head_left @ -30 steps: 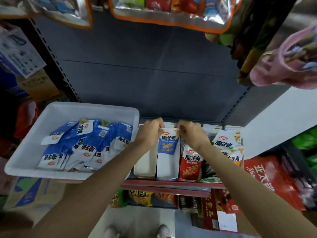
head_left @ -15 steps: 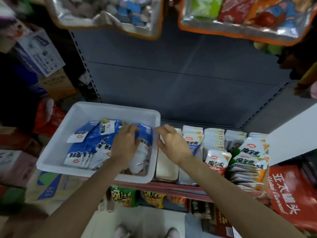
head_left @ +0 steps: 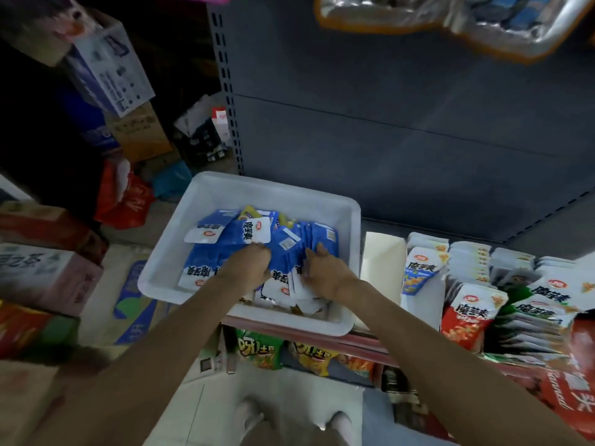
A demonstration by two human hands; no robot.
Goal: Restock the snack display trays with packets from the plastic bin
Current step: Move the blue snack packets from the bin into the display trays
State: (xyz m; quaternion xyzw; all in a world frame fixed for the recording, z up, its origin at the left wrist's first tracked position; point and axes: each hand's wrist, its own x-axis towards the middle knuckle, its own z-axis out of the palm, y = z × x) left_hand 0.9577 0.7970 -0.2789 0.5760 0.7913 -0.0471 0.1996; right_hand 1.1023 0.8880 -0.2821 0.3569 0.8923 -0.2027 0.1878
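Note:
A white plastic bin (head_left: 212,201) sits on the shelf's left end, filled with several blue-and-white snack packets (head_left: 248,231). Both hands are inside it. My left hand (head_left: 248,268) has its fingers curled down around a bunch of blue packets near the bin's middle. My right hand (head_left: 322,273) grips the same bunch from the right side, fingers over the packet edges. To the right stand white display trays: an empty one (head_left: 381,259) beside the bin, then a blue-packet tray (head_left: 418,272) and a red-packet tray (head_left: 467,313).
Further green and white packet rows (head_left: 541,304) fill the shelf's right. A grey back panel (head_left: 418,123) rises behind. Cardboard boxes (head_left: 45,278) and bags crowd the floor at left. Chip bags (head_left: 257,349) sit on the lower shelf. Hanging snack bags (head_left: 450,27) are overhead.
Both hands left the display trays and moved left into the bin; the right hand joined the left on the blue packets. The view swung left.

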